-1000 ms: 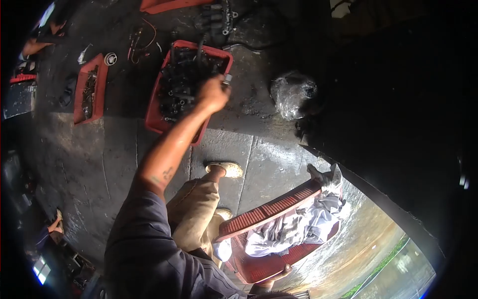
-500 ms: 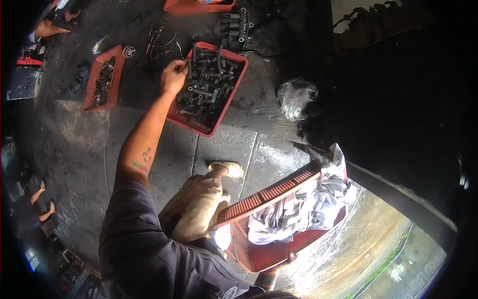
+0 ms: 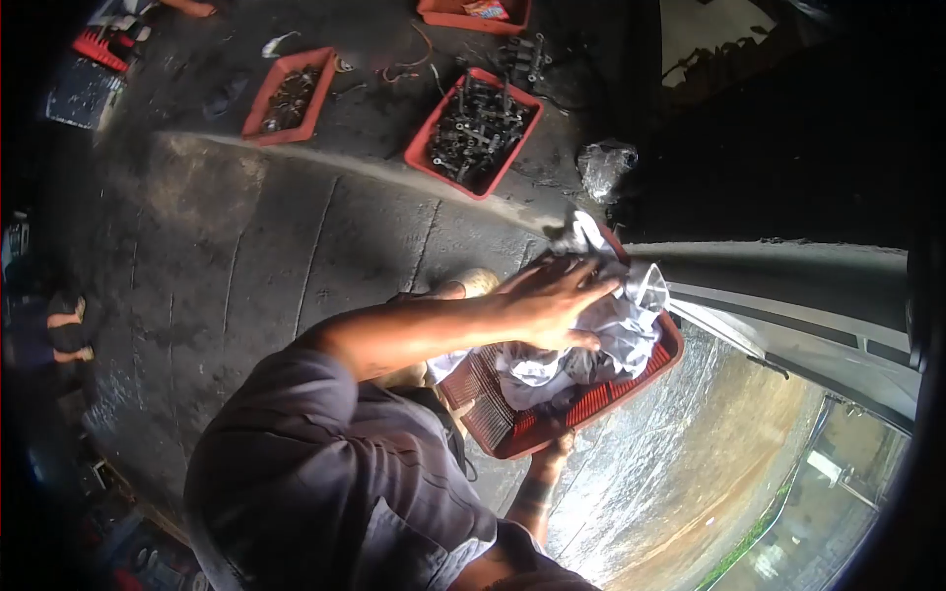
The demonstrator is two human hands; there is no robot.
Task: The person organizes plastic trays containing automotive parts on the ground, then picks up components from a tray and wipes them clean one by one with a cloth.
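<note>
My left hand (image 3: pixel 545 307) reaches across to the right, fingers spread and palm down, over a heap of white and grey rags (image 3: pixel 616 340). Whether the fingertips grip any of the cloth cannot be made out. The rags lie in a red slatted plastic basket (image 3: pixel 645 382), tilted close to my body. At the basket's near edge, my right hand (image 3: pixel 560 446) is closed on the rim, its fingers partly hidden. Beyond, on the dark floor, sits a red tray (image 3: pixel 419 158) full of bolts and dark metal parts.
A smaller red tray (image 3: pixel 317 103) of metal pieces sits to the left. Another red tray (image 3: pixel 453 20) lies at the top, near a cast metal part (image 3: pixel 527 57). A crumpled plastic bag (image 3: pixel 606 169) rests by a dark area. Another person's legs (image 3: pixel 67 335) show far left.
My left hand has left the tray of metal parts and moved right, over the rags in the basket. The right hand still holds the basket; the camera view has shifted.
</note>
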